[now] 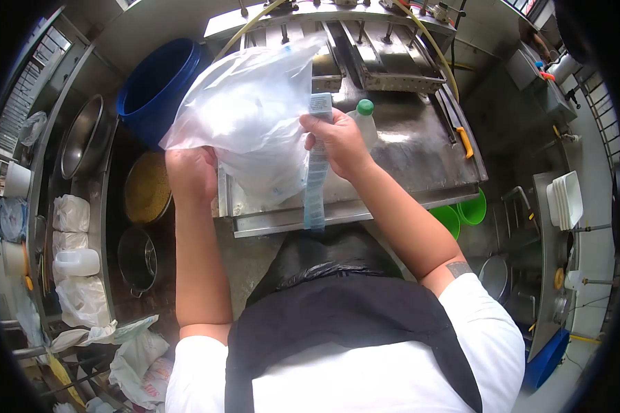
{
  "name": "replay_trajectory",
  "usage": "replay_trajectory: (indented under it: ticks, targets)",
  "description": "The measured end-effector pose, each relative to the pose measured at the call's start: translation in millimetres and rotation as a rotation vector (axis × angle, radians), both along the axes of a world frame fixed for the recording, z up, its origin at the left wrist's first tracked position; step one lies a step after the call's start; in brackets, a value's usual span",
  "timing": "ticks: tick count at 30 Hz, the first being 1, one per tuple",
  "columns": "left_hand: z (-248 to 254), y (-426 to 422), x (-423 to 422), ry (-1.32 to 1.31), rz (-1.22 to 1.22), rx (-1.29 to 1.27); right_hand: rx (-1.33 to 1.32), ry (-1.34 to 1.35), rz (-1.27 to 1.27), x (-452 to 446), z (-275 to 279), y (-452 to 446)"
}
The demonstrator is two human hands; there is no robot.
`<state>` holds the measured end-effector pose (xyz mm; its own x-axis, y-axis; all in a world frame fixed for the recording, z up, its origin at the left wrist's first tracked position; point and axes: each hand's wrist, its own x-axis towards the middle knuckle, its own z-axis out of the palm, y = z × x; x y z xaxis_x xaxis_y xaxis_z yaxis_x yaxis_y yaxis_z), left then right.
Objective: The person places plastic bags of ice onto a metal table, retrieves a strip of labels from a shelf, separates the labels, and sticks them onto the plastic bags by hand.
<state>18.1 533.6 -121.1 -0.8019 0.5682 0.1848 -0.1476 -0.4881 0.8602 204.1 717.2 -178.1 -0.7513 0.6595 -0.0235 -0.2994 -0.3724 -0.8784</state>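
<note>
A large translucent white plastic bag point(248, 103) is held up in front of me, over the near left part of the steel worktop point(413, 155). My left hand point(191, 175) is closed on the bag's lower left edge. At the bag's right side, my right hand point(337, 141) pinches a pale blue printed strip point(315, 189), which hangs down past the worktop's front edge. Whether those fingers also grip the bag is unclear. Just behind my right hand stands a clear bottle with a green cap point(365, 108).
A knife with a yellow handle point(465, 142) lies on the worktop's right side. Behind are metal burner trays point(399, 72). A blue barrel point(160, 82) stands at the left, green buckets point(471, 208) below right, and shelves with bags point(71, 213) far left.
</note>
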Motion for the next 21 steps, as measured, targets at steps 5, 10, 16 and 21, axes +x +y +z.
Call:
replay_trajectory:
  ticks: [5,10,16,21]
  targets:
    - [-17.6,-9.5,5.1,-0.035,-0.086,-0.242,0.006,0.035,0.114,12.8,5.3,-0.1]
    - [-59.0,-7.6,-14.2,0.359,0.03,-0.608,0.165,-0.274,0.188,8.2,-26.4,1.4]
    - [-8.0,-8.9,19.7,0.314,0.23,-0.412,0.063,-0.035,0.019,19.1,-10.5,-7.3]
    - [-5.2,11.4,2.9,0.297,0.135,-0.241,0.036,0.021,0.009,16.9,-3.0,-0.9]
